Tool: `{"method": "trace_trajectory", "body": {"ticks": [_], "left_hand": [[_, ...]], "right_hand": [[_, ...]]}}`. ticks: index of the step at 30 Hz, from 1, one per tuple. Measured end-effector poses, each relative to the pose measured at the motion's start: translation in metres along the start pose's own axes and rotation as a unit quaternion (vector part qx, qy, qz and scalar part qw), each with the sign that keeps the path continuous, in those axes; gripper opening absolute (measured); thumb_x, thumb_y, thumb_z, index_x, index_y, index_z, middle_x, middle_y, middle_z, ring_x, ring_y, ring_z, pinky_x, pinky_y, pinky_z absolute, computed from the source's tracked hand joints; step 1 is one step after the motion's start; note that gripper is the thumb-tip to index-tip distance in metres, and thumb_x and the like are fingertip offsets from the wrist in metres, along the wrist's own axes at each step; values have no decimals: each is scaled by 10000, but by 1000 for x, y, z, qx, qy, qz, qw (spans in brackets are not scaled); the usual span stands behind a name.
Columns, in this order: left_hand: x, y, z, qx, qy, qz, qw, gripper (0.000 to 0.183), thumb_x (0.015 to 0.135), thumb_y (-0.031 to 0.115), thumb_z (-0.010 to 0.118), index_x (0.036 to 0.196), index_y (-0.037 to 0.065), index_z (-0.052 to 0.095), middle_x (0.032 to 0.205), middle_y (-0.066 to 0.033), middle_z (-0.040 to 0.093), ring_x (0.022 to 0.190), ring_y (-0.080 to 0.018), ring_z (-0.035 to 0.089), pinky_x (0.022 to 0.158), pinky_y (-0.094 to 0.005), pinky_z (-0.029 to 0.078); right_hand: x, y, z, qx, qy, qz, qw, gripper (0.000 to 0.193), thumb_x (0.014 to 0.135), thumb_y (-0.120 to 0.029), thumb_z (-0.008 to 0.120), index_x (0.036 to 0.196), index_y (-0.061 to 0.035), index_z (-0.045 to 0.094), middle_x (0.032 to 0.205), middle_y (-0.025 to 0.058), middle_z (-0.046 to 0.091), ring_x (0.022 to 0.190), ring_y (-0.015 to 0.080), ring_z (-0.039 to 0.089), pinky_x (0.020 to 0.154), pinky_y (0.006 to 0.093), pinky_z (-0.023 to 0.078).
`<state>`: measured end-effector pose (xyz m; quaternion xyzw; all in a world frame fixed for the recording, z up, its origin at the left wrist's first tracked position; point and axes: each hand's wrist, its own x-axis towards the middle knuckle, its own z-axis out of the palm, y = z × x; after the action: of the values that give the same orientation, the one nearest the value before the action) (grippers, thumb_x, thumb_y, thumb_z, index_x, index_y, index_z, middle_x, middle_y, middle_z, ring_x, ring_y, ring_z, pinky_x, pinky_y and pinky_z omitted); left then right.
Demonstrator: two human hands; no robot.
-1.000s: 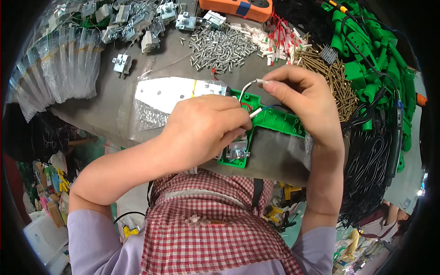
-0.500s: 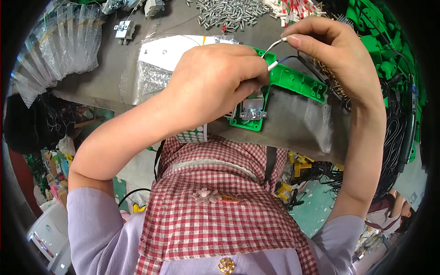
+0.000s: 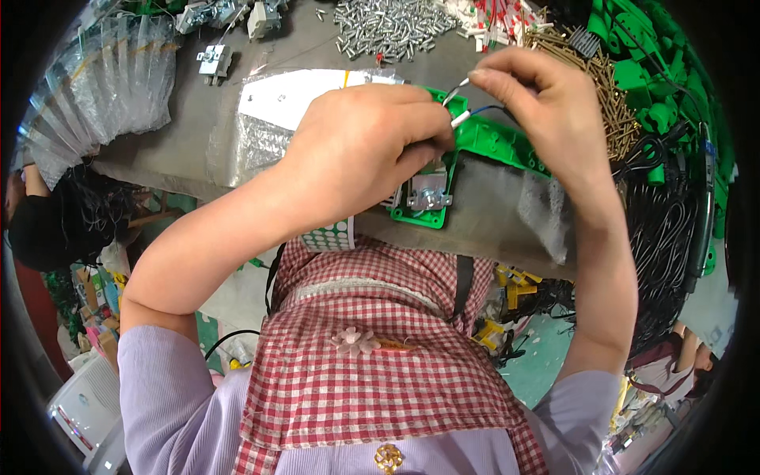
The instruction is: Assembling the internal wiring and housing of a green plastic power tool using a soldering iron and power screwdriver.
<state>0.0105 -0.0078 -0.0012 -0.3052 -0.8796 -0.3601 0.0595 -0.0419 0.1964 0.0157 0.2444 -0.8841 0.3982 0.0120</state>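
My left hand is closed over a green plastic housing, its fingers around a short white sleeve. A blue wire runs out of that sleeve toward my other hand. Between thumb and fingertips, my right hand pinches the end of a thin white wire, which rises from behind the left fingers. Inside the housing sits a small metal part. The housing's green arm stretches right beneath my right hand. My left fingers hide much of the housing's middle.
Behind my hands lie a white plate on clear wrap, a pile of screws and a small switch-like part. Plastic bags fan out at left. Long brass screws, black cables and green parts crowd the right.
My right hand has moved left and slightly up with the white wire, uncovering more brass screws. My left hand and the housing have shifted slightly left.
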Motion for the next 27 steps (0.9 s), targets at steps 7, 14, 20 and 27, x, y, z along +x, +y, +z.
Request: {"method": "trace_trajectory", "body": {"ticks": [7,14,20,27], "left_hand": [[-2,0,-1,0,3,10,1000,117,721,63,696,824,92,647,775,-60,612,713,-263,616,612,-352,490],[-1,-1,-2,3,3,17,1000,114,728,78,699,829,95,649,774,-59,611,710,-264,617,600,-358,490],[-2,1,-5,3,-7,27,1000,127,731,85,714,843,86,653,808,-61,614,725,-261,619,604,-351,492],[11,8,-2,-8,98,3,995,221,718,67,732,909,68,621,829,-70,592,745,-239,602,633,-337,490]], "right_hand": [[-10,-13,-6,-74,-26,39,996,242,829,-287,657,801,-47,668,647,131,586,553,256,572,525,334,428],[-13,3,-13,98,-46,73,991,179,793,-131,710,903,-2,653,725,32,592,663,98,534,604,259,420],[-12,3,-18,76,-40,14,996,149,810,-119,690,874,14,672,780,55,614,734,128,567,674,261,438],[-13,1,-16,81,-47,24,995,157,803,-121,698,869,21,676,784,52,615,738,129,573,688,265,444]]}}
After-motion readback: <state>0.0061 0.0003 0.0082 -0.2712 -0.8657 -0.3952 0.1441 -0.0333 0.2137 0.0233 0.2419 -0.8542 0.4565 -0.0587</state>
